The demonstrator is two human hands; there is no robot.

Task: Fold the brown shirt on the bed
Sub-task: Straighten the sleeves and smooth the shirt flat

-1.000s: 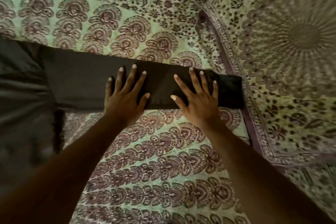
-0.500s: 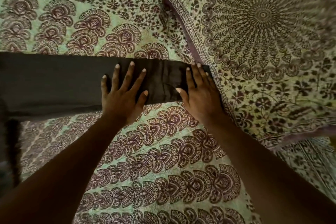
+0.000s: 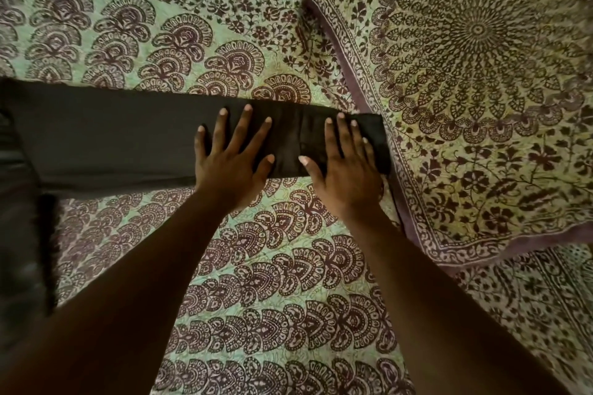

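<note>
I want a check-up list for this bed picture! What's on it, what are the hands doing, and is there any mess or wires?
Surface: bed sheet, green with a maroon paisley print, lying flat.
Job's things: brown shirt, folded into a long narrow strip that runs from the left edge across the bed; its right end stops at the pillow's border.
Clutter: nothing seen.
Hands: left hand and right hand both lie palm down on the strip's right part, fingers spread, gripping nothing.
Cables: nothing seen.
Surroundings: pillow with a round mandala print at the right; more dark cloth at the left edge, too dim to identify.
</note>
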